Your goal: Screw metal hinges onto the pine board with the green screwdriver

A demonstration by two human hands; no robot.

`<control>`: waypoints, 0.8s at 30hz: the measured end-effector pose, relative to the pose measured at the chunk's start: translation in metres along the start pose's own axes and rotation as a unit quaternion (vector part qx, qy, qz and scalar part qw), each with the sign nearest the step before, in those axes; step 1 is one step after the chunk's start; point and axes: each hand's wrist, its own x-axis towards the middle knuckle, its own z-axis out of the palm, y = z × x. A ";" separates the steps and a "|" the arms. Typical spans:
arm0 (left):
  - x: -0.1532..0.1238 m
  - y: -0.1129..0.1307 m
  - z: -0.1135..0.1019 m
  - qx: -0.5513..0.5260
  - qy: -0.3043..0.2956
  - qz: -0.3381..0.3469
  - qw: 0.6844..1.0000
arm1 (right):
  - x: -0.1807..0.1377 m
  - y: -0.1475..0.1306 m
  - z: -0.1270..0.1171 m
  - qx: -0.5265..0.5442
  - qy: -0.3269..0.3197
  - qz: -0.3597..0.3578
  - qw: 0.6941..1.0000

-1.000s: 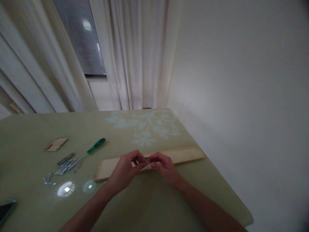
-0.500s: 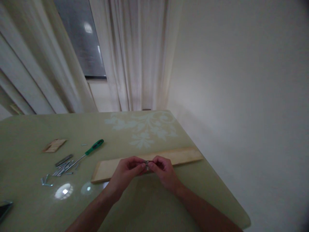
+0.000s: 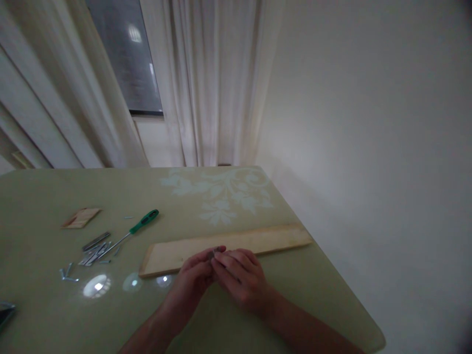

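Metal piece [image 3: 213,254], small and mostly hidden, sits pinched between fingertips of left hand [image 3: 194,276] and right hand [image 3: 243,278]. Wooden board [image 3: 265,240] lies just beyond both hands. Compared with the earlier view, right fingers now fold over the piece, closer against the left hand.

The board [image 3: 165,256] is lying on the desk [image 3: 313,300], the left hand [image 3: 194,275] and right hand [image 3: 241,280] meeting at its near edge. Left of the board, the screwdriver [image 3: 144,221] is lying with its tip among metal strips [image 3: 88,258]; screws [image 3: 71,280] are lying farther left. The wood piece [image 3: 81,218] is resting left of and behind the board. The curtain [image 3: 217,83] is hanging behind it.
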 end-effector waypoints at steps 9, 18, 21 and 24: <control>0.000 0.010 0.000 0.008 0.072 0.070 0.995 | -0.003 0.008 0.010 0.238 0.075 0.278 0.928; -0.009 0.008 0.019 0.197 0.049 0.153 0.967 | -0.001 0.001 0.027 0.546 -0.006 0.468 0.695; -0.007 0.007 0.019 0.187 0.045 0.143 0.971 | -0.002 -0.002 0.023 0.511 -0.003 0.467 0.721; -0.003 0.012 0.011 0.153 0.035 0.120 0.980 | -0.006 0.004 0.017 0.391 0.040 0.399 0.829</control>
